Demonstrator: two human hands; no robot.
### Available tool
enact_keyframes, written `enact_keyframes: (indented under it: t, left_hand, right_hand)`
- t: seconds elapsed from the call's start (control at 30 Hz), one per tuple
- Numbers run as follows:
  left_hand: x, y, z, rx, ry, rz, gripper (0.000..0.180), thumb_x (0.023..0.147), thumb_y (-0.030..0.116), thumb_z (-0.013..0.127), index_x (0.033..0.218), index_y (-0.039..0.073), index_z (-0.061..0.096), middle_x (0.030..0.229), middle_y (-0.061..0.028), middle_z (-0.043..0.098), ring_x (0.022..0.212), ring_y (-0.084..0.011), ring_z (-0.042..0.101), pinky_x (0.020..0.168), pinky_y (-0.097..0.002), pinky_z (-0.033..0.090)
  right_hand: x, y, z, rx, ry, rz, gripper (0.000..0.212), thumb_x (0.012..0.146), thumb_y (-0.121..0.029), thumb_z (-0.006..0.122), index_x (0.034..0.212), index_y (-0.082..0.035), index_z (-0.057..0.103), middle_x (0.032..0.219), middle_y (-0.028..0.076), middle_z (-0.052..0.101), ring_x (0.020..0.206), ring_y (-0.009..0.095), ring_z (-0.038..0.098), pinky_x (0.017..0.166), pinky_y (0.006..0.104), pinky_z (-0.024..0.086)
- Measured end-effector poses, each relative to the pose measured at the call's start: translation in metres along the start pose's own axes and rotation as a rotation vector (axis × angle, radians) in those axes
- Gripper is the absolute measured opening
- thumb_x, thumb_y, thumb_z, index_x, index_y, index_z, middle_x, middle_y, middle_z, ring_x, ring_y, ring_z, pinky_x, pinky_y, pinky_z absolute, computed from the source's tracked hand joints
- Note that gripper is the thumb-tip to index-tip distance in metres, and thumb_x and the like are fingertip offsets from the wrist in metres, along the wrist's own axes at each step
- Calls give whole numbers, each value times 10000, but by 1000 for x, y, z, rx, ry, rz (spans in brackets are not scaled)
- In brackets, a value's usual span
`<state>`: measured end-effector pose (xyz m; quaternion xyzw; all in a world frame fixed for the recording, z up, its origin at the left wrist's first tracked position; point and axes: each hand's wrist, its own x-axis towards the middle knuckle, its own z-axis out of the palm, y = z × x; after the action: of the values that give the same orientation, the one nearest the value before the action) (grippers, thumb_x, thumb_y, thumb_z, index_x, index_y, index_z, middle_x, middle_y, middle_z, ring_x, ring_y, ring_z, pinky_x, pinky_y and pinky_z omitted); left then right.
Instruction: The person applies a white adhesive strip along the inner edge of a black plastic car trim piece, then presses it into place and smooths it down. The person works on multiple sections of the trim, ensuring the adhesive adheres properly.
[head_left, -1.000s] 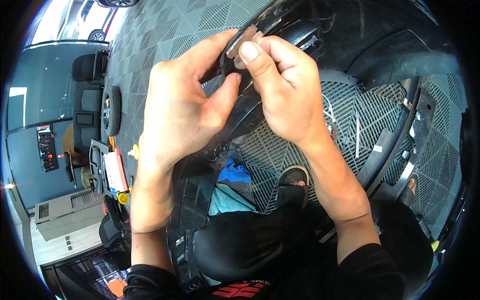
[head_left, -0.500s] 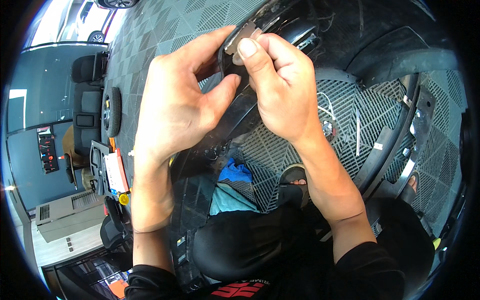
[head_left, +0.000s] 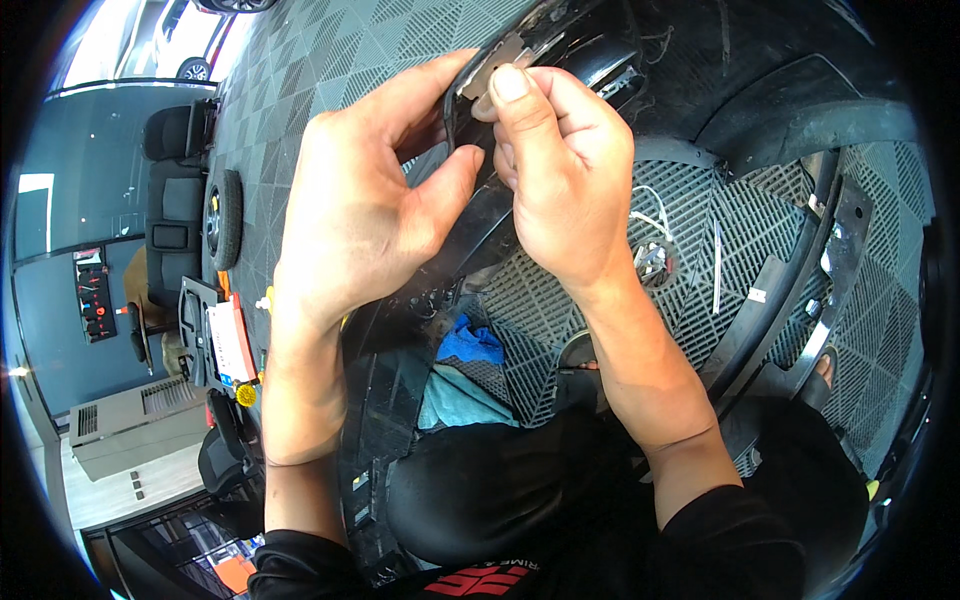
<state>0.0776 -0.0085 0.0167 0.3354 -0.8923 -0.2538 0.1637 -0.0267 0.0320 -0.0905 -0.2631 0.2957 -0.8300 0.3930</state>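
Note:
A black car bumper (head_left: 690, 70) lies across the top of the view, its curved inner side toward me. My left hand (head_left: 360, 210) is wrapped around its left edge, fingers on the outer side and thumb on the near side. Between the thumb and curled forefinger of my right hand (head_left: 575, 190) is a small, flat grey metal bracket (head_left: 497, 65) with a notched outline. The bracket lies against the bumper's rim, close to my left fingertips. My right fingers hide its lower part, so I cannot tell whether it is fastened.
On the grated floor are a blue cloth (head_left: 470, 342), a teal cloth (head_left: 460, 397) and a round dish of small metal parts (head_left: 655, 262). A thin white rod (head_left: 716, 265) and long dark trim pieces (head_left: 845, 240) lie right. A wheel (head_left: 228, 222) and car seat (head_left: 176, 190) stand left.
My right hand has shifted slightly, its thumb tip moving up and right along the bracket, and its forearm has swung a little left. The left hand keeps its hold on the bumper edge.

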Motion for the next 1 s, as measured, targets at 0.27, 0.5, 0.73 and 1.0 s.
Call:
enact_keyframes:
  t: [0.27,0.5,0.73,1.0]
  left_hand:
    - [1,-5,4,-51,82,73,527,798,-25,738,1317,-20,646,966,-162,753,910,-160,728,845,-300,566]
    - [0,-2,2,-57,53,-2,529,817,-31,730,1337,-23,631,1015,-172,755,981,-182,732,932,-319,566]
    - [1,4,1,-62,4,-45,549,854,-61,743,1381,-62,591,1133,-105,737,1047,-143,694,945,-286,546]
    - [1,6,8,-193,73,-92,496,853,10,789,1322,-33,632,1091,-137,755,1045,-146,707,971,-300,549]
  right_hand:
    - [-1,-2,-5,-156,-21,-41,298,1056,-275,624,934,-6,662,658,-66,499,553,7,394,486,203,298]
    - [-4,-9,-4,-192,-18,13,263,1032,-201,639,874,9,651,678,36,589,649,76,514,584,283,448]
    - [6,-10,-8,-102,58,-11,274,1038,-202,623,860,4,651,695,20,596,657,73,518,592,279,444]
    - [8,-8,-26,50,-31,31,221,1037,-197,639,940,0,664,707,-37,579,646,28,500,571,221,410]
